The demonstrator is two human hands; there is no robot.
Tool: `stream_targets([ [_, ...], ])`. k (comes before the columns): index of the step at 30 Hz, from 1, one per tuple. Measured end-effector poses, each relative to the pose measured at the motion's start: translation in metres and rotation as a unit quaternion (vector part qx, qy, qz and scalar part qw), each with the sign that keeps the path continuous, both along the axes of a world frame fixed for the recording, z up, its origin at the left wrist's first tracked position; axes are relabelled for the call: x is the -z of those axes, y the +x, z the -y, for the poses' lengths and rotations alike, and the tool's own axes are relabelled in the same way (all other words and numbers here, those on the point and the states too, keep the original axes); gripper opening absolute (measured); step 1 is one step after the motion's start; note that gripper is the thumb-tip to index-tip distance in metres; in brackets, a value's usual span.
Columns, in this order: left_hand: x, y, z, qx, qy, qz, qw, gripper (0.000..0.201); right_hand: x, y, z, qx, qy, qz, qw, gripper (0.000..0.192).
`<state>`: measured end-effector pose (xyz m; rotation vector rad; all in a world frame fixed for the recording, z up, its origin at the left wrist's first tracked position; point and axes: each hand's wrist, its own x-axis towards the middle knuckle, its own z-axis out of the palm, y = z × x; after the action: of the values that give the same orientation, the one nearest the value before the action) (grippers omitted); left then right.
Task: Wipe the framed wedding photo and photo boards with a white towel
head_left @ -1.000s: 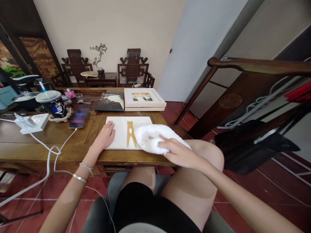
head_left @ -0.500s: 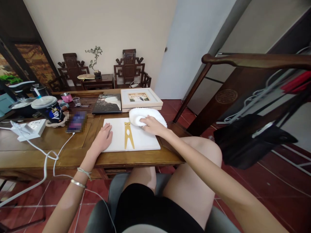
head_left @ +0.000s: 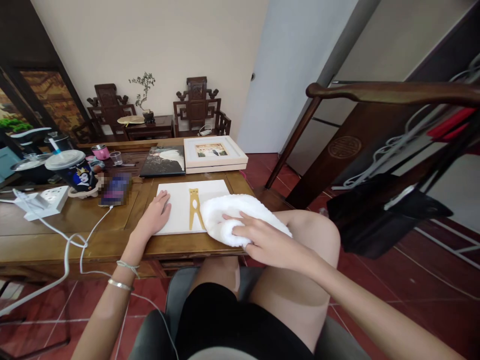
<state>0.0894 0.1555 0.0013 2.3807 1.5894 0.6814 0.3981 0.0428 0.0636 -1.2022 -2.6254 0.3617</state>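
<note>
My right hand (head_left: 258,237) grips a fluffy white cloth (head_left: 240,205), fingers closed around a bunched part of it. The cloth covers the near right part of a flat white board (head_left: 174,200) on the wooden table and hangs past the table's edge toward my knee. On the board a yellow cat-shaped figure (head_left: 194,202) with two long legs shows; the cloth's edge lies right against its right leg. My left hand (head_left: 157,212) rests flat on the board's left edge, fingers stretched out, holding nothing.
Behind the board lie a dark picture panel (head_left: 165,161) and a white framed picture (head_left: 215,152). To the left are a phone (head_left: 115,189) on a cable, a lidded drink cup (head_left: 73,170) and a white power strip (head_left: 47,200). A wooden chair (head_left: 345,145) stands at the right.
My right hand has pulled the white cloth toward me, from the board's far right corner to its near right edge. My left hand stays on the board.
</note>
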Motion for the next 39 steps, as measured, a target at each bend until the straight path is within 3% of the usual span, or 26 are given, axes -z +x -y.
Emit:
stream_targets([
  [3,0.001,-0.002,-0.001,0.002,-0.012,-0.004,1.0,0.052,0.005,-0.002,-0.024,0.014,0.009,0.004,1.0,0.031],
  [7,0.003,0.0,-0.001,-0.003,-0.023,-0.011,1.0,0.05,0.016,-0.007,-0.078,0.036,0.036,-0.001,0.999,0.026],
  [12,0.004,0.004,0.007,-0.034,0.023,0.004,0.999,0.049,0.025,-0.012,-0.124,0.075,0.049,-0.021,0.996,0.022],
  [16,0.005,0.005,0.011,-0.035,0.041,0.028,0.998,0.046,0.028,-0.013,-0.116,0.057,0.068,-0.019,0.996,0.025],
  [24,0.007,0.006,0.012,-0.034,0.035,0.043,0.998,0.046,0.015,0.0,-0.04,0.005,0.032,-0.017,0.999,0.032],
  [28,0.008,0.006,0.012,-0.034,0.037,0.039,0.998,0.047,0.008,0.006,-0.024,-0.011,0.01,-0.004,1.0,0.029],
  [32,0.008,0.006,0.011,-0.034,0.036,0.029,0.998,0.049,0.012,0.006,-0.042,0.005,0.019,-0.007,1.0,0.032],
  [39,0.008,0.003,0.008,-0.044,0.01,-0.028,0.999,0.053,0.024,-0.007,-0.115,0.035,0.056,-0.004,0.998,0.023],
])
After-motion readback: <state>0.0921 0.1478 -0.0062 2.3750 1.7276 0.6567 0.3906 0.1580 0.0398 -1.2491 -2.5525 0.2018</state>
